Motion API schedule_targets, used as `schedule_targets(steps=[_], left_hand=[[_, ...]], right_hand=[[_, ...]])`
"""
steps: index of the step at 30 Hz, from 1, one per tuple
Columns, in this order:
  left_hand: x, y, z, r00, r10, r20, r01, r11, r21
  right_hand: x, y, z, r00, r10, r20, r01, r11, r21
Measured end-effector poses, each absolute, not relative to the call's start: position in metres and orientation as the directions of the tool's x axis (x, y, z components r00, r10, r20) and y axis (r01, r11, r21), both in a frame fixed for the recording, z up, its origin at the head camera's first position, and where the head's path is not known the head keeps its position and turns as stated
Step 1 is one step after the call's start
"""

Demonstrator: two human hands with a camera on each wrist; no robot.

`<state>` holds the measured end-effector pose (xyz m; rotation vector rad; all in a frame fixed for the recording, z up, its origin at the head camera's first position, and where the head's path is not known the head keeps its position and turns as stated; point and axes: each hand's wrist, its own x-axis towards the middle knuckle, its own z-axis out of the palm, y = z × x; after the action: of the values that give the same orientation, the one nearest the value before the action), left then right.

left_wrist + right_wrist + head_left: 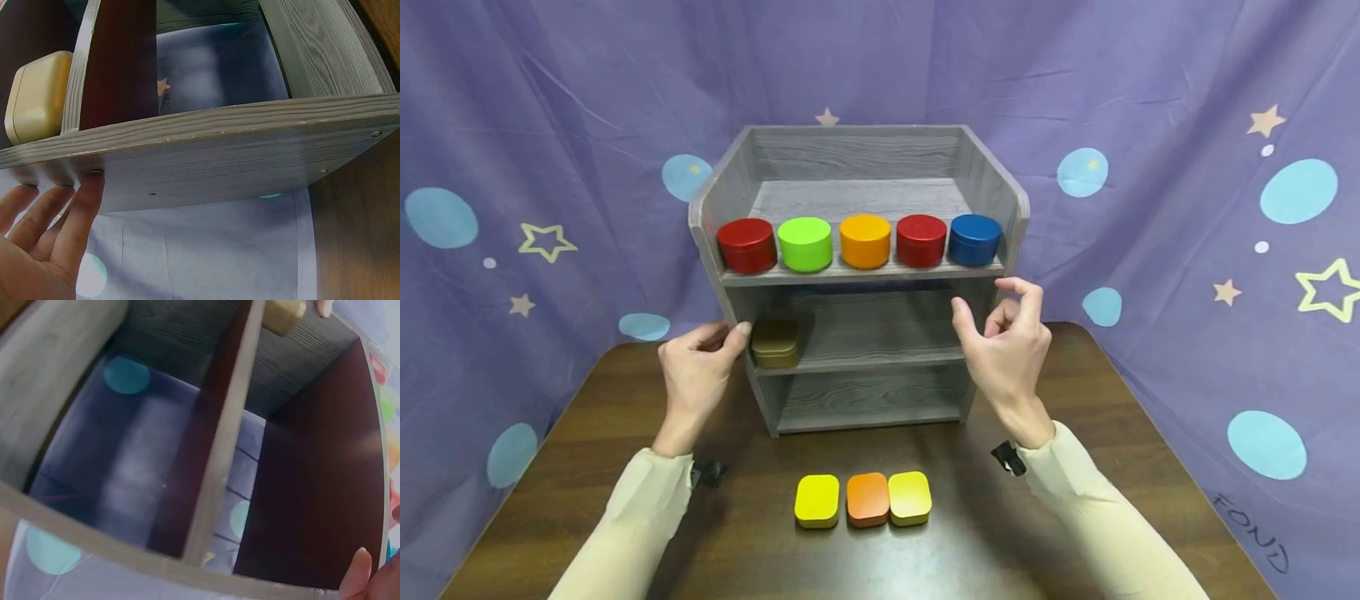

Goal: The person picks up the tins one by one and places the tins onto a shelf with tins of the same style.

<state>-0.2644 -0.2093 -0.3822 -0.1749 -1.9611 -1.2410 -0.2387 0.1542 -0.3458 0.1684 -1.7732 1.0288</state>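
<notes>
The grey wood-grain three-tier shelf unit (857, 333) is touched at its side panel by the straight-fingered left hand (696, 371); the right hand (1007, 342), loosely curled and grasping nothing, is held just beside its opposite panel.

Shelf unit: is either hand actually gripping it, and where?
No grip. The left hand touches the shelf unit at its left side panel with straight fingers; the right hand hovers beside the right side, holding nothing.

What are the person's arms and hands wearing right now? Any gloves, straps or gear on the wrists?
Both hands, left hand and right hand, are bare: no gloves, no rings visible. Each arm wears a long cream sleeve reaching the wrist. A small black clip-like device sits at each cuff.
</notes>
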Motion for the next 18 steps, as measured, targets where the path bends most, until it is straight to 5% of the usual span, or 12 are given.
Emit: schedule_targets(steps=[18], left_hand=[[-0.261, -0.208, -0.379, -0.706, -0.288, 0.647, 0.466, 0.499, 0.731]], right_hand=[[-0.209, 0.181, -0.389, -0.672, 0.087, 0.735, -0.621, 0.474, -0.624]])
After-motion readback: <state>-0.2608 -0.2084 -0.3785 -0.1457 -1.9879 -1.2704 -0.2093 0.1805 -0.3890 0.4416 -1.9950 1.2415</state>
